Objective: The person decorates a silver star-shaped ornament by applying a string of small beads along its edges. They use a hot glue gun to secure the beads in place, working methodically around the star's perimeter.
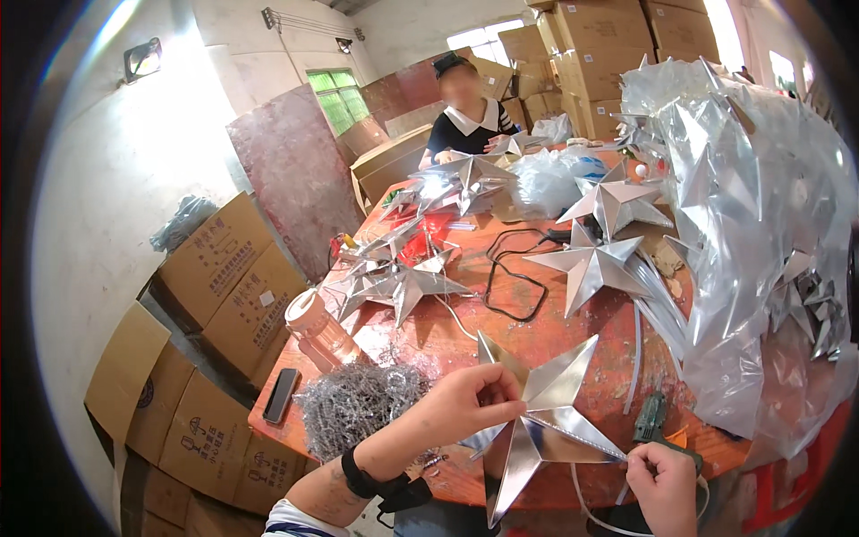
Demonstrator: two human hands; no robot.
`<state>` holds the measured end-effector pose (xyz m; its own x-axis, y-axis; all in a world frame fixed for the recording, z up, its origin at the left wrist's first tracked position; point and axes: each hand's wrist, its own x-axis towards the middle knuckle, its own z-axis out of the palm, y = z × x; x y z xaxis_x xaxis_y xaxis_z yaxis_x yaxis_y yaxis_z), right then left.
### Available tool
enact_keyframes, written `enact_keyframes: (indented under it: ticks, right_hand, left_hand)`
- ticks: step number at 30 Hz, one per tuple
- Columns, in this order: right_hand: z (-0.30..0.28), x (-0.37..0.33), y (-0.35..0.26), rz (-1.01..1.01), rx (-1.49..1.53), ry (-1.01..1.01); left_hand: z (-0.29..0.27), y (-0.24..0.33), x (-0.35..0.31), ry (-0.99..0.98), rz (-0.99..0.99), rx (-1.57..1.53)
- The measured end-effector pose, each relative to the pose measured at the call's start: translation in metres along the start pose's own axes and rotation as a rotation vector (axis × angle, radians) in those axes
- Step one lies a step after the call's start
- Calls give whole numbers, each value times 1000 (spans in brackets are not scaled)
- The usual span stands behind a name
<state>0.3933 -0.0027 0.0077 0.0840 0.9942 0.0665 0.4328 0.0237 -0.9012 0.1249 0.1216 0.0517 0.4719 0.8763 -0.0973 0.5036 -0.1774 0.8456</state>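
Note:
A shiny silver five-pointed star is held up at the near edge of the red table. My left hand is closed at the star's left side, thumb and finger pinched near its middle; the hand partly hides one point. The tip of the star's right point is pinched in my right hand. Just beyond my right hand lies a green glue gun. A heap of tangled silver tinsel wire sits beside my left forearm, which wears a black wrist strap.
Finished-looking silver stars lie in piles on the worn red table. A pink bottle and a phone stand left. Clear plastic bags of stars rise at right. Across sits another person. Cardboard boxes line the left.

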Motion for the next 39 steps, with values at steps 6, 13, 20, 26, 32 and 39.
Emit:
enact_keyframes:
  ticks: [6, 13, 20, 26, 32, 39]
  right_hand:
    - [5, 0, 14, -13, 79, 16]
    - [4, 0, 13, -54, 18, 28]
    - [3, 1, 12, -47, 18, 32]
    - [2, 0, 7, -73, -12, 54]
    - [3, 0, 11, -91, -50, 58]
    - [-3, -1, -3, 63, -74, -29]
  left_hand:
    - [2, -5, 0, -26, 7, -43]
    - [1, -2, 0, -25, -4, 5]
    - [2, 3, -1, -8, 24, -21]
    - [1, 0, 0, -42, 27, -77]
    - [-2, -3, 3, -81, 26, -70]
    - [-2, 0, 2, -98, 36, -63]
